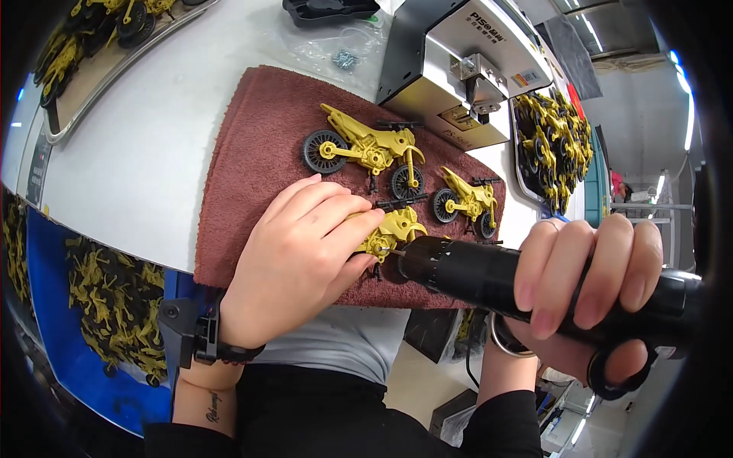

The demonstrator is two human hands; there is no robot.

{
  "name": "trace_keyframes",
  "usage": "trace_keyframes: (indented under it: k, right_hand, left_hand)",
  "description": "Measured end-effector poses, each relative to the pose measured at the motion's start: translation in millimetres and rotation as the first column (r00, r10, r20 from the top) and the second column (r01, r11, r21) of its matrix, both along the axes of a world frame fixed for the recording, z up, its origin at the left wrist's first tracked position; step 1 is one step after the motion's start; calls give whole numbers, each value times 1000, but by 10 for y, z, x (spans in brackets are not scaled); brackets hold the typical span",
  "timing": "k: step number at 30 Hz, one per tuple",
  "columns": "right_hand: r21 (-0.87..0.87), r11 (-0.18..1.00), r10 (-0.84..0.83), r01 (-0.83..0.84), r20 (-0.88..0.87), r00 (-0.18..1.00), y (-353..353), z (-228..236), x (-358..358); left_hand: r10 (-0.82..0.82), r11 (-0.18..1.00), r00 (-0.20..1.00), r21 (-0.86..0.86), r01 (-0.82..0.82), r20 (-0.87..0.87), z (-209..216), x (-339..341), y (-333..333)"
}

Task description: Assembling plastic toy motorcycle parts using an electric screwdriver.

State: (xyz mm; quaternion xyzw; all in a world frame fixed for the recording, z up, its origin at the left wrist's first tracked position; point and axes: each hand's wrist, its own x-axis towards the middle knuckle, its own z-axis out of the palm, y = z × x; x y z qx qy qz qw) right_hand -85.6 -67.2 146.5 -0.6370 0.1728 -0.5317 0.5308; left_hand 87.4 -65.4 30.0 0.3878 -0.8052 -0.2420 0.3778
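My left hand (pixel 305 252) is closed over a yellow toy motorcycle (pixel 397 226), pressing it down on the brown towel (pixel 252 145). The hand hides the toy's rear part. In my right hand (pixel 588 282) is a black electric screwdriver (pixel 473 273), its fingers wrapped round the body. The thin bit of the screwdriver meets the side of the held motorcycle near its middle; whether a screw sits there I cannot tell. Beyond my left hand lies a second yellow toy motorcycle (pixel 374 146) with black wheels. To the right of it lies a third toy motorcycle (pixel 467 200).
A box-shaped screw feeder (pixel 466 69) stands behind the towel. Beside it lies a clear bag of small screws (pixel 345 59) near a black tray (pixel 328 9). Trays of yellow motorcycles (pixel 553 145) stand at right and far left. A blue bin (pixel 61 320) of yellow parts is at lower left.
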Motion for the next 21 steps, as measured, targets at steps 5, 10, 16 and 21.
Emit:
trace_keyframes:
  k: [5, 10, 16, 21]
  right_hand:
    - [32, 980, -199, 197, 132, 971, 78, 109, -18]
    - [68, 983, -174, 169, 76, 982, -18, 175, -145]
    - [65, 985, -165, 162, 53, 985, -27, 178, -199]
    - [77, 983, -175, 166, 130, 976, -14, 207, -173]
  left_hand:
    - [-14, 1000, 1000, 8, 14, -17, 11, -23, -6]
    - [-10, 999, 1000, 37, 11, -17, 9, -8, -2]
    - [49, 997, 999, 56, -49, -1, 94, 2, 6]
    - [210, 963, 811, 257, -76, -546, 24, 139, 55]
